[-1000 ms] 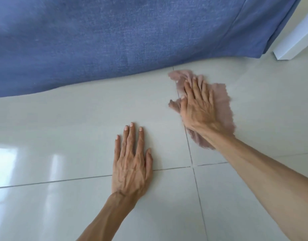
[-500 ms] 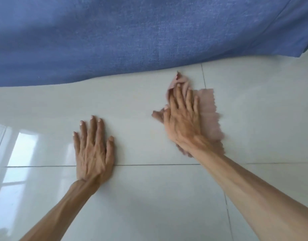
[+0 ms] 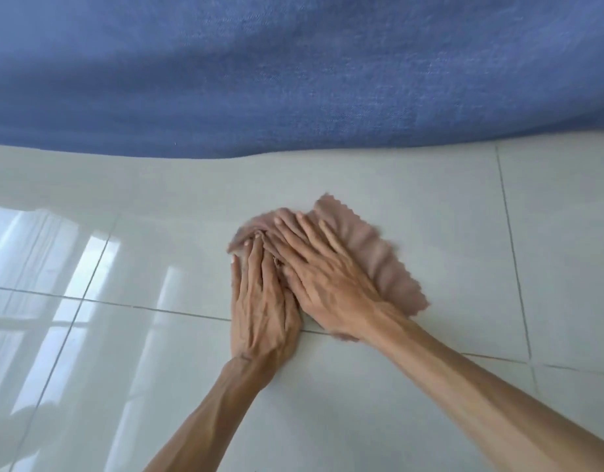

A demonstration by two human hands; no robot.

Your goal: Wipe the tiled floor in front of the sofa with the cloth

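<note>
Glossy pale tiled floor (image 3: pixel 379 185) fills the lower frame below the blue fabric sofa (image 3: pixel 294 69). At centre, the crumpled pink scalloped-edge cloth (image 3: pixel 379 257) lies under the right hand (image 3: pixel 328 284), fingers spread flat; the left hand (image 3: pixel 259 311), fingers together, touches its left edge.

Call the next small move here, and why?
Probably sweep the cloth left across the glossy tiled floor. The right hand lies flat on the cloth, the left hand sits beside it with fingertips on the cloth's bunched left edge, and open tile lies to that side. The blue sofa bounds the strip ahead.
</note>
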